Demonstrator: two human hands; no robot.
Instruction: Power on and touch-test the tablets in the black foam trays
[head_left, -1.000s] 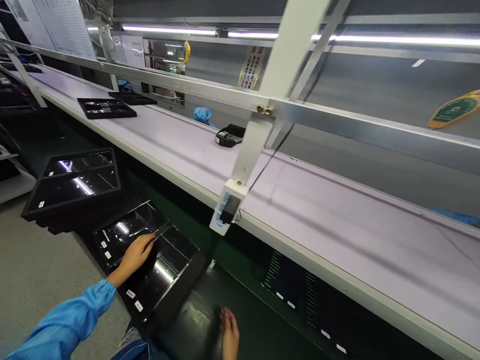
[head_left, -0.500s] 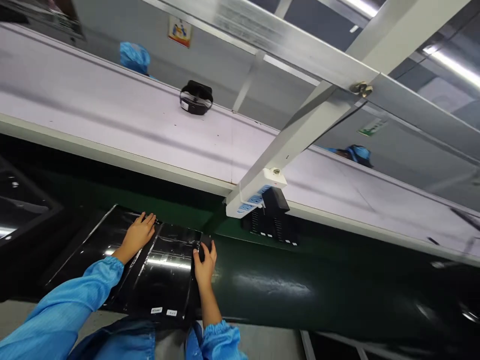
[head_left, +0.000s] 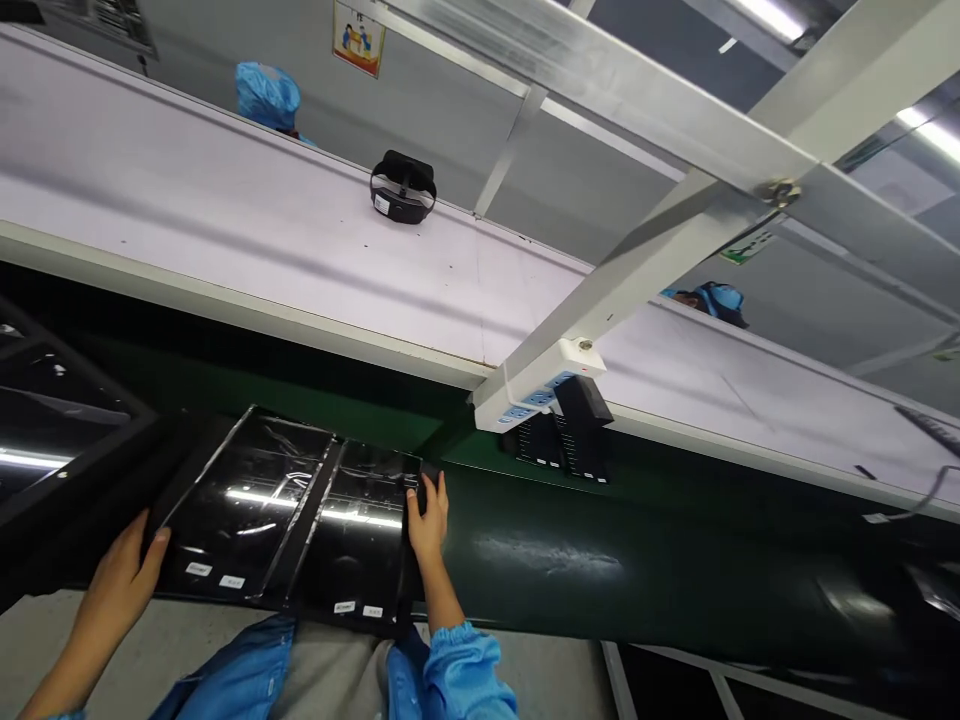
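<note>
In front of me lies a black tray (head_left: 309, 520) carrying two glossy black panels. The left panel (head_left: 240, 500) and the right panel (head_left: 356, 540) each bear small white labels near the front edge. My left hand (head_left: 124, 580) grips the tray's left side near the front corner, thumb on the rim. Wrapped round the opposite side, toward the back corner, is my right hand (head_left: 427, 515). The undersides of both grips are hidden. Beneath the tray runs a dark green belt-like surface (head_left: 540, 540).
Another dark framed tray (head_left: 67, 440) stands to the left. A white power strip (head_left: 536, 390) with a black plug hangs on a post over dark slotted pieces (head_left: 559, 445). A black headset (head_left: 403, 190) sits on the white shelf (head_left: 262, 230). Blue-capped people show beyond.
My left hand has moved from the tray's back middle to its left side near the front, uncovering the left panel. My right hand stays on the right side. The view has shifted slightly.
</note>
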